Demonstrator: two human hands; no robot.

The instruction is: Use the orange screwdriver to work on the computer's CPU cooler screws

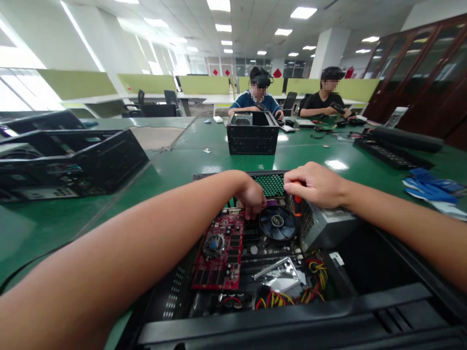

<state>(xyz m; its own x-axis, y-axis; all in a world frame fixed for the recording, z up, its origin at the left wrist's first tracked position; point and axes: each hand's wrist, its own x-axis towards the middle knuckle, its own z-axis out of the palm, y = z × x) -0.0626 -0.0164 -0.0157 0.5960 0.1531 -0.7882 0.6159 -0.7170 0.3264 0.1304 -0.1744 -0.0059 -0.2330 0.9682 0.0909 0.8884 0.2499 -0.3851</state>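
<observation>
An open black computer case [226,324] lies before me, its insides facing up. My right hand [310,184] is closed around the orange and black handle of a screwdriver [297,206], held upright beside the CPU fan [278,222]; its tip is hidden. Left of that fan, my left hand [253,198] reaches down into the case with curled fingers, and what they pinch, if anything, cannot be seen. A red graphics card [233,243] sits under my left forearm. The silver power supply [328,226] is below my right wrist, with coloured cables [317,272] nearby.
Other black cases stand on the green table [193,155]: one at left [102,155], another ahead [252,138]. Two people [255,99] work across the table. At right lie a long black panel [390,153] and blue gloves [430,187].
</observation>
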